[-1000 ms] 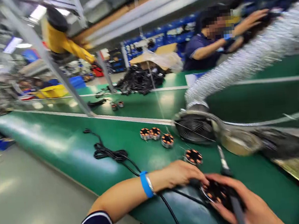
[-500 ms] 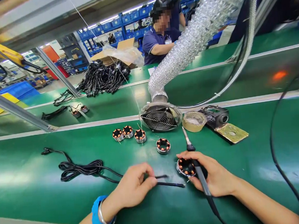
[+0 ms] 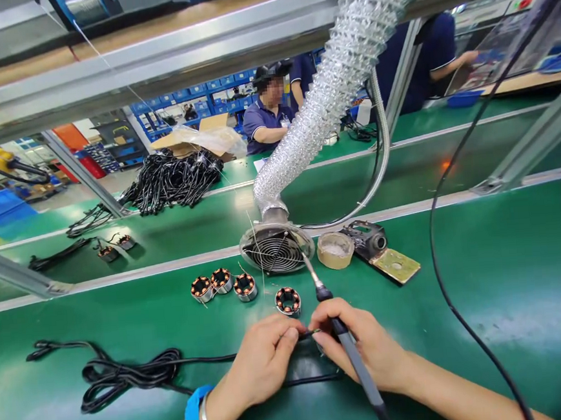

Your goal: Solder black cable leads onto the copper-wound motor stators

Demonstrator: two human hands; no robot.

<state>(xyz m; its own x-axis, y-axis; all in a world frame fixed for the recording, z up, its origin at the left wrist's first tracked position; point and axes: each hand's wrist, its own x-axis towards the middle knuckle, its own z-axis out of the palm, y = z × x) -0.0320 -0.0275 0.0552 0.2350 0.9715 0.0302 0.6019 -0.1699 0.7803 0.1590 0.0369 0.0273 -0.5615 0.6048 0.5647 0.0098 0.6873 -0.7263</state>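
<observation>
My left hand (image 3: 265, 357) pinches a black cable (image 3: 207, 359) near its stripped end. The fingertips of my right hand (image 3: 368, 342) meet at that cable end, where small coloured wires show. A soldering iron (image 3: 358, 362) lies across my right hand, its tip pointing up and away near the fan grille. Below my hands runs a second length of black cable. Just beyond my fingers sits a motor stator (image 3: 288, 301) with copper windings. Whether another stator is under my right hand is hidden.
Three more stators (image 3: 244, 287) stand left of the round fume fan (image 3: 278, 250) and its foil duct (image 3: 297, 121). Right of the fan are a tape roll (image 3: 335, 251) and an iron stand (image 3: 395, 265). A co-worker (image 3: 268, 120) sits across the bench, near heaped cables (image 3: 171, 180).
My hands have come together at the cable end. The stator that was in my right hand no longer shows there. The view has shifted right and up.
</observation>
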